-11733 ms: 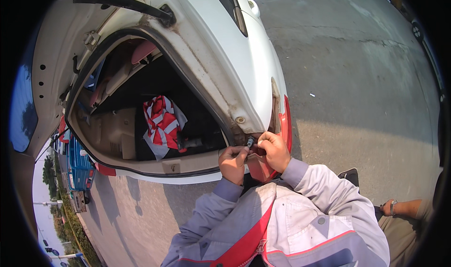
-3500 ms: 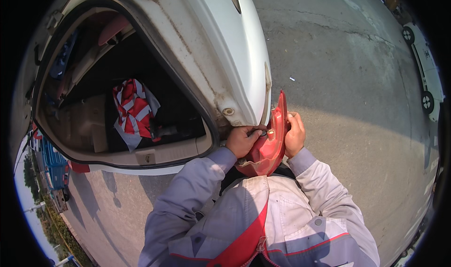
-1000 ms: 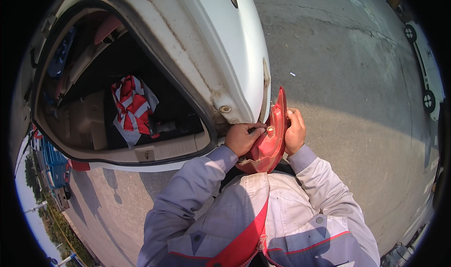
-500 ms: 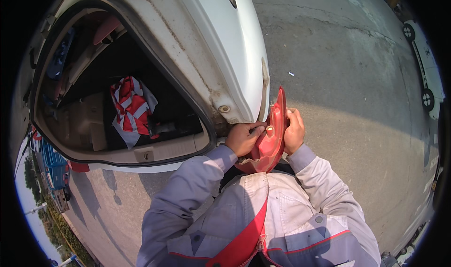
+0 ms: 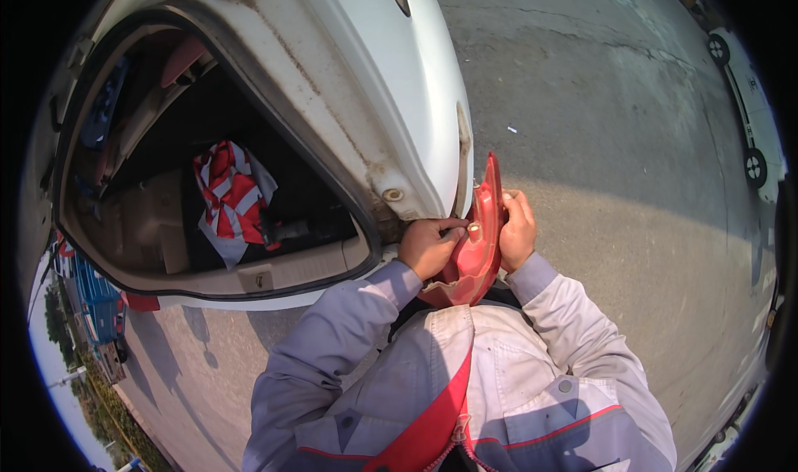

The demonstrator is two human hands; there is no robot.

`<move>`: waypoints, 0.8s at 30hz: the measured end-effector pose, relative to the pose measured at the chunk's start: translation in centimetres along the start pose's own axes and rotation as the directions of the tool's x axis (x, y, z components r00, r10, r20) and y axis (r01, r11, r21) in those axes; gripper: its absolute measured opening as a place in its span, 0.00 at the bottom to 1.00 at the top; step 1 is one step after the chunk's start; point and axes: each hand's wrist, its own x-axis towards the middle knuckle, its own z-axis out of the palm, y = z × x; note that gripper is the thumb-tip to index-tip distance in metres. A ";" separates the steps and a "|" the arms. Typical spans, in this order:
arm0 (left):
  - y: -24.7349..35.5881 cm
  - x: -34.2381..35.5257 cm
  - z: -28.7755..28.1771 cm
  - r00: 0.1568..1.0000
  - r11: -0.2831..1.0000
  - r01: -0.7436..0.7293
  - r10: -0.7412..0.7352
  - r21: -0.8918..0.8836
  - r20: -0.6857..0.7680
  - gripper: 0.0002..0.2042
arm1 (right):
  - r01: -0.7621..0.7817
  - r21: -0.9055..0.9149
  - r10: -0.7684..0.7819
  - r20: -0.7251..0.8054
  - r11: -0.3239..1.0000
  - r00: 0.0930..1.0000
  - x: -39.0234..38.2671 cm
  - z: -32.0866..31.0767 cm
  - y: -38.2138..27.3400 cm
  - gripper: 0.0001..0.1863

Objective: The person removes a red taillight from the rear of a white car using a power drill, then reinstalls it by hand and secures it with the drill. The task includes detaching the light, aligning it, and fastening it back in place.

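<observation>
A red car tail light (image 5: pixel 475 266) is held upright off the rear corner of a white car (image 5: pixel 422 98), its back side with a pale round socket facing the car. My right hand (image 5: pixel 518 229) grips the lamp's outer right edge, fingers bent around it. On the other side my left hand (image 5: pixel 431 245) is closed in a pinch, thumb and forefinger meeting close to the lamp's back, beside the body corner. Whatever lies between those fingertips is hidden.
The car's open boot (image 5: pixel 312 274) is at the left; inside lie a red-and-white striped cloth (image 5: pixel 233 194) and a dark tool with a red end (image 5: pixel 271 233). A blue truck (image 5: pixel 96 293) stands far left, another white car (image 5: pixel 742 110) far right. Grey pavement (image 5: pixel 615 148) spreads to the right.
The view has shifted slightly, so the car sits a little lower and further left. Both hands keep nearly the same positions at the tail light, which has tilted very slightly.
</observation>
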 end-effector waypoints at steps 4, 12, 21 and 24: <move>0.4 -0.3 -0.7 0.997 0.996 -0.052 0.048 0.067 0.056 0.15 | 0.000 -0.031 0.000 0.000 1.000 1.000 0.0 -0.2 0.1 0.11; -0.3 0.2 -0.1 0.999 0.999 0.013 -0.015 0.037 0.046 0.15 | 0.004 -0.012 -0.005 -0.008 1.000 1.000 0.1 0.0 0.2 0.11; -1.3 0.3 -0.5 0.995 0.997 -0.060 0.063 -0.047 0.073 0.15 | 0.032 -0.002 -0.032 -0.011 0.999 0.999 0.9 -0.6 1.2 0.13; -0.8 0.2 -0.8 0.994 0.996 -0.061 0.054 0.072 0.091 0.15 | 0.028 -0.003 -0.028 0.011 1.000 1.000 0.9 -0.8 1.3 0.12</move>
